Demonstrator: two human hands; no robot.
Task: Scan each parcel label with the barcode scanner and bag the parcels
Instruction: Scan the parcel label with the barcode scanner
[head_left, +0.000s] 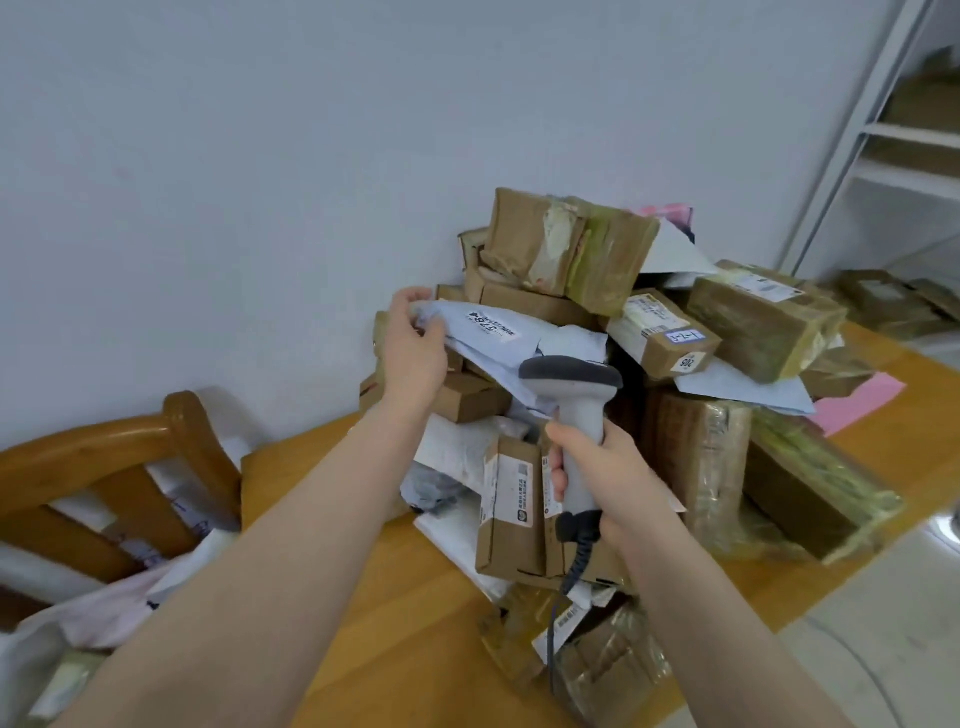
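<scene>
Wooden table (363, 597) against the pale wall (208, 208), heaped with parcels (571, 249). Left grip (415, 353) pinches a white mailer (540, 338) atop the heap, label (493, 326) up; right grip (608, 478) is curled round the scanner (579, 415) just beside it.

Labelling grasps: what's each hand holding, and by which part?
Left-hand grip: pale mailer, at its left end. Right-hand grip: scanner, by its handle.

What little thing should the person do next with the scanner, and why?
Probably raise the scanner and aim its head at the label on the grey mailer. The left hand holds that mailer label-up, while the right hand grips the scanner lower, near the mailer's edge.
</scene>
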